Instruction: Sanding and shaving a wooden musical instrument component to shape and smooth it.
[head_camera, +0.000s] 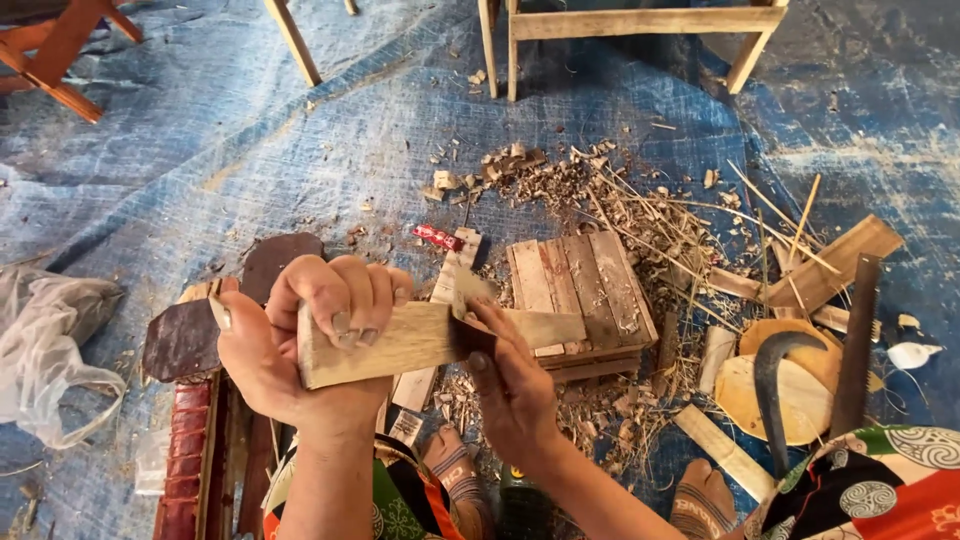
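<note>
Clasping a rough wooden block (400, 343), left hand (290, 345) grips tight; right hand (510, 385) perhaps pinches a blade.

Small red wrapper (438, 237) on blue tarp (200, 150), beside wood strip (445, 290).

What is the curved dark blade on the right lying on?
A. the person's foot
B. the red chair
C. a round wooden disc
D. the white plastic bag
C: the curved dark blade lies across a round wooden disc on the blue tarp, well to the right of the left hand and right hand, which hold a wooden block.
</note>
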